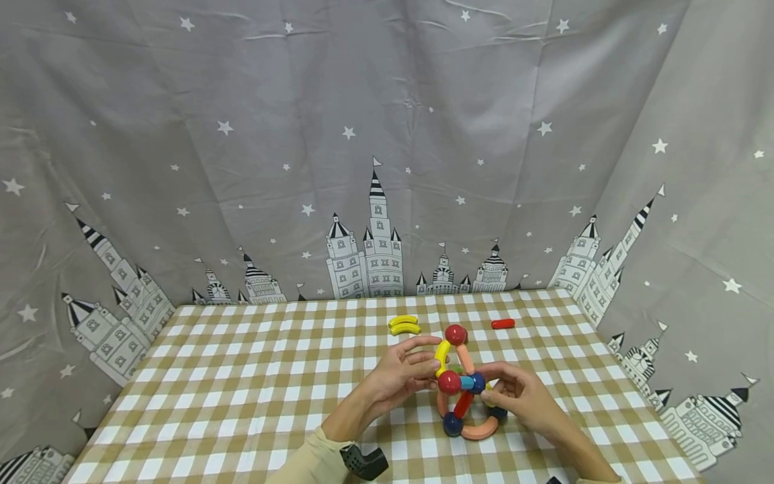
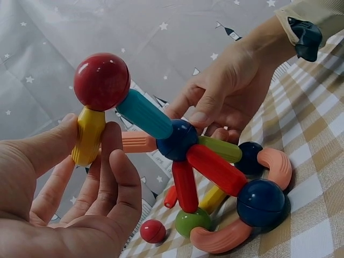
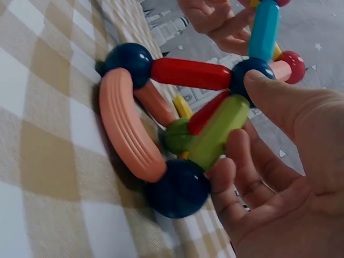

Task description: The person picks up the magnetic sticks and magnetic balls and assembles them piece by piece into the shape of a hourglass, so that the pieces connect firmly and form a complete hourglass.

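A ball-and-stick toy model stands on the checked cloth, its upper triangle leaning over a base of curved sticks. My left hand [image 1: 399, 373] pinches a yellow curved stick [image 2: 89, 134] between thumb and fingers, just below a red ball [image 2: 102, 80]. A teal stick [image 2: 145, 114] links that ball to a dark blue ball [image 2: 177, 140]. My right hand [image 1: 526, 396] grips this blue ball, thumb on its side, other fingers by the green stick [image 3: 220, 134]. Red sticks [image 3: 191, 73] run down to lower balls, and a salmon curved stick [image 3: 129, 129] joins two dark blue ones.
Two yellow curved sticks [image 1: 403, 325] lie side by side beyond the model, and a short red stick [image 1: 503, 324] lies farther right. A red ball [image 2: 153, 231] is low in the left wrist view. A grey castle-print curtain [image 1: 363, 134] hangs behind the table.
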Tool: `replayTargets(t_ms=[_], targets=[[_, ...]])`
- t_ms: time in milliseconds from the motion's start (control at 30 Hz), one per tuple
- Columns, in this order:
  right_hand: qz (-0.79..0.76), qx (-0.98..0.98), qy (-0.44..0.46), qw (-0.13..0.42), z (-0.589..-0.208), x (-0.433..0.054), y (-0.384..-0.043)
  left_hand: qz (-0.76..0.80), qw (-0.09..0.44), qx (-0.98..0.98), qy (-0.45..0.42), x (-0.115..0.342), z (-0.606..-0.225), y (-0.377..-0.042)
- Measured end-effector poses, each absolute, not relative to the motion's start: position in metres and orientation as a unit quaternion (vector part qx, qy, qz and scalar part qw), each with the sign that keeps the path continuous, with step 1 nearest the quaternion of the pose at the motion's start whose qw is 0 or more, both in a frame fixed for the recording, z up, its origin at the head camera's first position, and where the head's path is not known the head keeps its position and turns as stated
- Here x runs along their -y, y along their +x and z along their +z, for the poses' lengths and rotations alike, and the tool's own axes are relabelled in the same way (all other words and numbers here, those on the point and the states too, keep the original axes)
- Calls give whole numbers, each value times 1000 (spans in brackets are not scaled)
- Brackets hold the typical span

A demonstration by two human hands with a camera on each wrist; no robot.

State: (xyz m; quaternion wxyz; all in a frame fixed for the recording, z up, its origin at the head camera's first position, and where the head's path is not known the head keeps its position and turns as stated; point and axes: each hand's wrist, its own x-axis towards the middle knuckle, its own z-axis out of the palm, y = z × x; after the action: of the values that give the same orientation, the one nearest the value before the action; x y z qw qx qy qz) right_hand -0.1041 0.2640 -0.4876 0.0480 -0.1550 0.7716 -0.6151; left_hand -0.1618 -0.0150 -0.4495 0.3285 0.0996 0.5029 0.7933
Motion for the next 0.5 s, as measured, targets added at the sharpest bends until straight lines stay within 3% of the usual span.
replayTargets(t_ms=[233, 500], targets=[[-564, -808, -167, 44, -480, -281, -114, 789, 330, -510, 96, 17, -452, -161], [-457, -876, -143, -56, -476, -299, -151, 791, 327, -510, 89, 21, -458, -159]])
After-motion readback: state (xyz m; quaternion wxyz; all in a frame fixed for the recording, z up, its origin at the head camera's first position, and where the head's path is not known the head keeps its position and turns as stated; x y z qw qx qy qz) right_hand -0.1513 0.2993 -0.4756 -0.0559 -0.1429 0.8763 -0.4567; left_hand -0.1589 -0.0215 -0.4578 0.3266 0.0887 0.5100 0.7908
